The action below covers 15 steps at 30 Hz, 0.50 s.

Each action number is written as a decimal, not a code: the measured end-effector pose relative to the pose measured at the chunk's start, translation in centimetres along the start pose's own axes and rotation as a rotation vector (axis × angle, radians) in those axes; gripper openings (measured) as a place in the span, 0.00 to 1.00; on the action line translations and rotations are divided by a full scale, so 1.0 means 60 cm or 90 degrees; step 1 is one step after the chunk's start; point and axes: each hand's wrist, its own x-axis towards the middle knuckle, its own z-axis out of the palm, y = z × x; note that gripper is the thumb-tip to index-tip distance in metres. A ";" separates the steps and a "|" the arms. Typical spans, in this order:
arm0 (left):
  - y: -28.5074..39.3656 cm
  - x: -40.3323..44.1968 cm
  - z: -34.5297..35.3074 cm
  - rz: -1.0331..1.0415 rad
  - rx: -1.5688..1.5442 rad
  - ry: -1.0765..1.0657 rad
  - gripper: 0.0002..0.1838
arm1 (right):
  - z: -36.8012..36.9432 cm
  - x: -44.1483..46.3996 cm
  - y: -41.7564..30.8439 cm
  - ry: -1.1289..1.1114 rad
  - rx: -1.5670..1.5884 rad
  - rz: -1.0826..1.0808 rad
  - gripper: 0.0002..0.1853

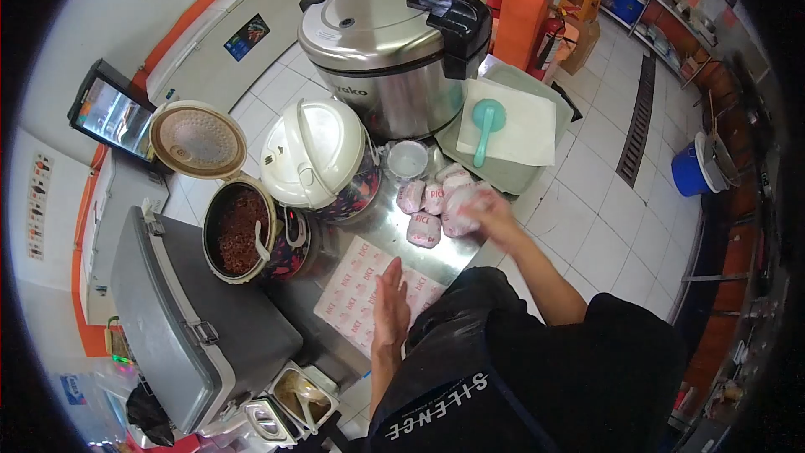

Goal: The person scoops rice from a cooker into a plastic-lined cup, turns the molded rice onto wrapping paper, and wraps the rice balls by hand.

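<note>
My left hand (392, 306) hovers over a stack of printed rice wrapping papers (350, 285), fingers stretched out and nothing in them. My right hand (490, 216) is at the right side of a cluster of paper-wrapped rice packets (424, 230), its fingers around one wrapped rice packet (464, 199). That hand is slightly blurred and covers part of the packet. Several of these packets sit close together on the metal table (457, 256). Behind them stands a small clear container (407, 159).
An open cooker (289, 239) with reddish-brown food and a spoon stands left, beside a closed floral cooker (310, 155). A large steel rice cooker (381, 25) is behind. A turquoise rice paddle (485, 130) lies on paper over a tray (537, 174). A grey cooler box (168, 302) is left.
</note>
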 end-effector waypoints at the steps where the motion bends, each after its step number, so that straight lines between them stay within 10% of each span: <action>1: 0.005 -0.005 -0.013 0.000 0.017 -0.005 0.42 | -0.038 0.029 -0.012 0.099 -0.077 -0.032 0.37; 10: -0.003 -0.030 -0.097 -0.032 0.017 0.219 0.26 | -0.121 0.184 -0.080 0.468 -0.870 -0.070 0.32; 15: -0.025 -0.042 -0.132 0.026 -0.011 0.376 0.21 | -0.038 0.272 -0.103 0.460 -0.849 -0.040 0.35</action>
